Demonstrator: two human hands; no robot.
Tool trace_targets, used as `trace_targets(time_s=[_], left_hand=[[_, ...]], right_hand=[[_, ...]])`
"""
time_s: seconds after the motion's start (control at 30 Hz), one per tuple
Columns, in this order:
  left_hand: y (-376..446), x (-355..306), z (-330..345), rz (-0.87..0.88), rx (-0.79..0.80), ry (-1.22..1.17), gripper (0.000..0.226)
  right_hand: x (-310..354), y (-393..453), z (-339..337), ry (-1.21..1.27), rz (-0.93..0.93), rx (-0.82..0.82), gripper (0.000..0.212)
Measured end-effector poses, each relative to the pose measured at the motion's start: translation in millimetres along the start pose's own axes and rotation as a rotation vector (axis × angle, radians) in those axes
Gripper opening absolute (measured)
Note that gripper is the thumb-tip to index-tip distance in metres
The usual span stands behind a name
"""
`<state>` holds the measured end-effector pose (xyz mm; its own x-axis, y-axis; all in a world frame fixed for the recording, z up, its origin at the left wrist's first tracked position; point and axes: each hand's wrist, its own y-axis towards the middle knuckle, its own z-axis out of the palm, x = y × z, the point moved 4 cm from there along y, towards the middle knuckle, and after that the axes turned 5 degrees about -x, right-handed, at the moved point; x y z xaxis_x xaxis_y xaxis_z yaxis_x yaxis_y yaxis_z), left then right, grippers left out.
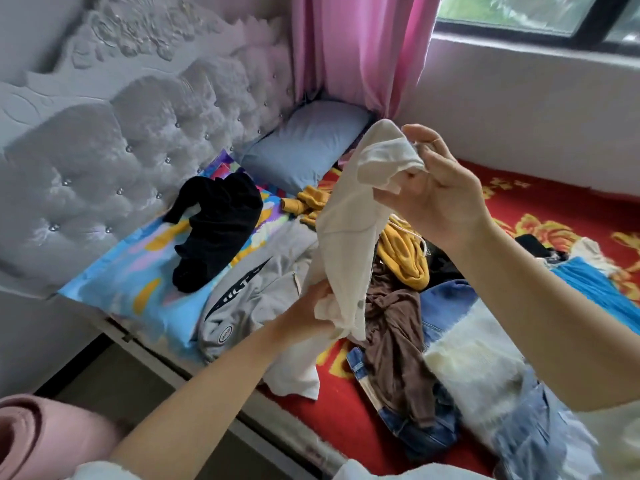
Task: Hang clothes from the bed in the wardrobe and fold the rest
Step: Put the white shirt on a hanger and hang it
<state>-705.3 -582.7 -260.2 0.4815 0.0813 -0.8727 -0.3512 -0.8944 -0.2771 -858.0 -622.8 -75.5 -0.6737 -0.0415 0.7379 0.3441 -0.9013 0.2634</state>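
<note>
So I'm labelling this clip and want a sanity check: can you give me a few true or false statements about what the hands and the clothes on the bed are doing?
1. Both hands hold the cream garment. True: the left hand grips its lower part, the right hand its top.
2. The black garment lies on the patterned pillow. True.
3. The curtain is blue. False: it is pink.
4. The brown top is on a hanger. False: it lies crumpled on the bed.
5. The yellow garment lies on the floor. False: on the bed.
</note>
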Motion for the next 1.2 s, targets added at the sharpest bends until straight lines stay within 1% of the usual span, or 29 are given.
trace_targets(time_s=[0.03, 0.07, 0.1, 0.13, 0.2, 0.27, 0.33, 0.37, 0.4, 0.43, 0.47, 0.5, 0.53, 0.57, 0.6, 0.63, 0.67, 0.73, 0.77, 0.8, 0.87, 0.9, 0.93, 0.97, 1.0, 1.07, 1.13, 1.17, 1.2], left_hand=[[5, -3, 5, 0.036, -0.034, 0.028, 0.064], [7, -10, 6, 0.08, -0.096, 0.028, 0.046], [11, -19, 9, 0.101, -0.144, -0.013, 0.028], [15, -23, 8, 0.092, -0.17, -0.096, 0.017], [18, -27, 8, 0.063, -0.131, -0.34, 0.017], [21, -25, 3, 0.046, -0.106, -0.535, 0.014], [23, -25, -15, 0.048, -0.199, -0.582, 0.017], [23, -28, -27, 0.067, -0.26, -0.571, 0.019], [23, -33, -39, 0.096, -0.302, -0.534, 0.019], [23, -42, -47, 0.13, -0.309, -0.489, 0.018], [23, -52, -53, 0.168, -0.28, -0.42, 0.015], [22, -66, -54, 0.204, -0.245, -0.335, 0.014], [21, -79, -53, 0.236, -0.207, -0.241, 0.017], [21, -94, -48, 0.275, -0.17, -0.156, 0.021], [21, -107, -43, 0.307, -0.136, -0.094, 0.023], [19, -122, -38, 0.33, -0.103, -0.067, 0.023], [17, -132, -36, 0.337, -0.074, -0.063, 0.022], [12, -143, -38, 0.285, -0.006, -0.135, 0.016], [7, -143, -44, 0.251, 0.053, -0.185, 0.013], [4, -138, -51, 0.227, 0.122, -0.204, 0.022], [-4, -121, -64, 0.197, 0.203, -0.096, 0.048], [-8, -110, -68, 0.189, 0.168, 0.001, 0.052], [-9, -98, -69, 0.195, 0.093, 0.09, 0.05], [-10, -88, -68, 0.204, -0.009, 0.15, 0.042], [-9, -79, -67, 0.218, -0.117, 0.194, 0.031], [-8, -62, -66, 0.217, -0.321, 0.308, 0.006], [-6, -44, -67, 0.135, -0.454, 0.319, 0.019], [-9, -39, -66, 0.092, -0.509, 0.256, 0.034], [-9, -35, -66, 0.082, -0.558, 0.207, 0.051]], right_hand=[[4, -2, -2, -0.005, -0.011, -0.002, 0.034], [6, -2, -2, -0.006, -0.015, -0.001, 0.034], [11, -5, -6, -0.013, -0.029, -0.006, 0.034], [15, -7, -9, -0.019, -0.042, -0.018, 0.032], [26, -13, -20, -0.026, -0.083, -0.053, 0.031], [42, -20, -38, -0.064, -0.146, -0.142, 0.034], [58, -29, -58, -0.163, -0.181, -0.301, 0.04], [62, -34, -68, -0.261, -0.186, -0.41, 0.041], [61, -41, -78, -0.475, -0.176, -0.556, 0.039], [58, -46, -85, -0.821, -0.142, -0.689, 0.041], [47, -51, -89, -1.215, -0.052, -0.717, 0.044], [29, -52, -87, -1.519, 0.069, -0.579, 0.05], [5, -55, -82, -1.653, 0.195, -0.362, 0.058], [-20, -58, -77, -1.626, 0.3, -0.171, 0.068], [-39, -60, -71, -1.532, 0.367, -0.056, 0.076], [-54, -59, -66, -1.437, 0.391, -0.012, 0.075], [-64, -58, -64, -1.359, 0.387, -0.011, 0.063], [-72, -54, -58, -1.267, 0.368, -0.117, 0.016], [-73, -53, -58, -1.21, 0.352, -0.179, 0.015], [-72, -53, -55, -1.116, 0.333, -0.225, 0.023], [-65, -53, -49, -0.919, 0.293, -0.259, 0.028], [-62, -52, -46, -0.874, 0.272, -0.232, 0.025], [-59, -51, -40, -0.853, 0.266, -0.197, 0.019], [-56, -50, -37, -0.837, 0.261, -0.168, 0.009], [-51, -50, -31, -0.821, 0.253, -0.164, 0.007], [-42, -50, -24, -0.773, 0.221, -0.15, 0.015], [-33, -55, -24, -0.711, 0.202, -0.158, 0.019], [-29, -57, -28, -0.665, 0.195, -0.149, 0.022], [-23, -59, -26, -0.63, 0.181, -0.157, 0.019]])
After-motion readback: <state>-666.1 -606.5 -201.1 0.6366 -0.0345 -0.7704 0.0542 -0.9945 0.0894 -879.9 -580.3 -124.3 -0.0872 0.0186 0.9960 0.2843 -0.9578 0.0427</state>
